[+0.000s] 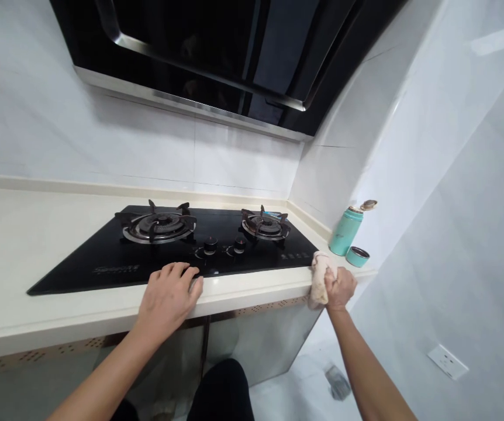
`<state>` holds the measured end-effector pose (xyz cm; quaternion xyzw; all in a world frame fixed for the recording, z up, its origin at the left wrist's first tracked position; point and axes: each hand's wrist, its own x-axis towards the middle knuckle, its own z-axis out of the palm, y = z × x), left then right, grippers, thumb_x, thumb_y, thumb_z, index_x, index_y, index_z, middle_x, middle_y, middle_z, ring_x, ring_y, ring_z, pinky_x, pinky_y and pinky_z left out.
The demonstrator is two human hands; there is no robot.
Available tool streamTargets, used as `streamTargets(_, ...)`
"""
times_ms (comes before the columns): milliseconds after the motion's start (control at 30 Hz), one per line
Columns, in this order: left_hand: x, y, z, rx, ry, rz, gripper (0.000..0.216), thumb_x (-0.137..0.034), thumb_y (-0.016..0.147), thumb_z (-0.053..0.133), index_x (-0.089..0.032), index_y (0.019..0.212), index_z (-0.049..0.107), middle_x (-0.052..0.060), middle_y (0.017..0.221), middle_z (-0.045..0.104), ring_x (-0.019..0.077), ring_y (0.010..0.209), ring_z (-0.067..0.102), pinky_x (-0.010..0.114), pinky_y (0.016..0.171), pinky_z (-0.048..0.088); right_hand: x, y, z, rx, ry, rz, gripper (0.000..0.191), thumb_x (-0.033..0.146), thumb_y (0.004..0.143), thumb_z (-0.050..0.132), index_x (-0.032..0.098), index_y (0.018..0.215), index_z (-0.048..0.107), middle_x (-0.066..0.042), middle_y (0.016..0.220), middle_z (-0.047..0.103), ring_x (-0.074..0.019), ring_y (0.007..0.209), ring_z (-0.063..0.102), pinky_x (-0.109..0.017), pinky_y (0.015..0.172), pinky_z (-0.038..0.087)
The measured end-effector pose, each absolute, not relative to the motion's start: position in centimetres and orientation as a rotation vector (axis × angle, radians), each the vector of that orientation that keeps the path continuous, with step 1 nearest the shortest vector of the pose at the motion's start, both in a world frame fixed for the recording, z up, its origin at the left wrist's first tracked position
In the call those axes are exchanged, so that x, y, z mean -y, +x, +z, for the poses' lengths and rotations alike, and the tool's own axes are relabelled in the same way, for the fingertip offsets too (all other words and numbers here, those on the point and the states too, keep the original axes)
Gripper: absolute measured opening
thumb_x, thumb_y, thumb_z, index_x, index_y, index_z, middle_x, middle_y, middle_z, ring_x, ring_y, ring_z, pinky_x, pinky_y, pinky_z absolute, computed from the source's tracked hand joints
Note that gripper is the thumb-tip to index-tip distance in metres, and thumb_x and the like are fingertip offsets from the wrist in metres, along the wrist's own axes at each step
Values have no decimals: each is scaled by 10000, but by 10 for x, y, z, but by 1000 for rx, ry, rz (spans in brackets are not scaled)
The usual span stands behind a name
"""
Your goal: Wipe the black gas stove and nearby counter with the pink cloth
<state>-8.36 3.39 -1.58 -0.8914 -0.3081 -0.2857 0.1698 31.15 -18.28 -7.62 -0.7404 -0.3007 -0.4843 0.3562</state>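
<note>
My right hand (341, 287) grips a crumpled, light-coloured cloth (321, 279) at the counter's front edge, just off the right front corner of the black gas stove (89, 257). Part of the cloth hangs over the edge. My left hand (168, 295) rests palm down with fingers spread on the front of the cream countertop (10, 251), its fingertips at the stove's front rim. Two control knobs (210, 245) sit beyond it, between the left burner (159, 225) and the right burner (266, 224).
A turquoise thermos (346, 231) with its lid flipped up stands at the right end of the counter, beside a turquoise cup (358, 256). A black range hood (217, 52) overhangs the stove. Cabinet doors (265, 342) are below, and a wall socket (448, 361) is at right.
</note>
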Motion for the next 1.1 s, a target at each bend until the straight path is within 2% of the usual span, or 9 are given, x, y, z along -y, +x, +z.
streamTargets(133,-33,-83,-16,899,-2535,-804,370,-323,1015,404,-192,1131,730,128,1122,732,335,1050,652,461,861,459,136,217,-82,887,-1871,-1256,309,445,980,344,270,727,365,-17,679,464,-226,710,433,-398,776,364)
streamTargets(333,-33,-86,-12,892,-2594,-812,368,-301,990,414,-199,1155,727,129,1215,704,342,1123,631,463,858,480,66,65,-76,1069,-1683,-1092,387,446,997,301,234,717,463,-51,736,542,-230,751,476,-445,828,368)
streamTargets(400,-36,-91,-13,865,-2635,-801,360,-271,944,458,-206,1179,722,134,1246,698,344,1152,626,461,869,489,51,37,-73,1135,-1595,-1050,414,470,990,294,224,728,500,-60,756,565,-234,760,488,-443,811,363)
streamTargets(500,-45,-97,-19,800,-2665,-809,376,-257,900,487,-217,1197,716,134,1291,689,342,1216,603,460,913,490,41,27,-73,1218,-1454,-1041,338,457,954,380,218,764,526,-39,743,578,-214,746,512,-426,810,373)
streamTargets(700,-52,-97,-28,739,-2585,-850,437,-343,1003,363,-193,1240,698,137,1311,688,335,1238,601,464,925,485,68,92,-84,1505,-1120,-1177,345,510,945,387,233,945,592,-61,975,699,-200,895,624,-406,867,429)
streamTargets(833,-48,-90,-27,816,-2551,-844,490,-438,1028,338,-175,1218,706,135,1307,692,347,1243,599,473,926,472,111,174,-93,1353,-1396,-1327,407,511,979,280,244,976,587,-58,940,686,-205,895,638,-410,880,450)
streamTargets(967,-40,-86,-21,894,-2562,-847,499,-442,1018,331,-173,1184,717,130,1270,706,341,1175,630,472,897,473,161,265,-98,1196,-1595,-1330,335,439,975,333,212,971,580,-97,894,660,-245,856,586,-431,845,426)
streamTargets(1100,-31,-83,-15,933,-2562,-849,478,-426,1011,348,-173,1156,726,131,1244,715,333,1144,639,464,889,471,200,340,-95,1093,-1779,-1297,307,440,954,358,224,848,547,-82,781,594,-244,766,510,-404,756,375)
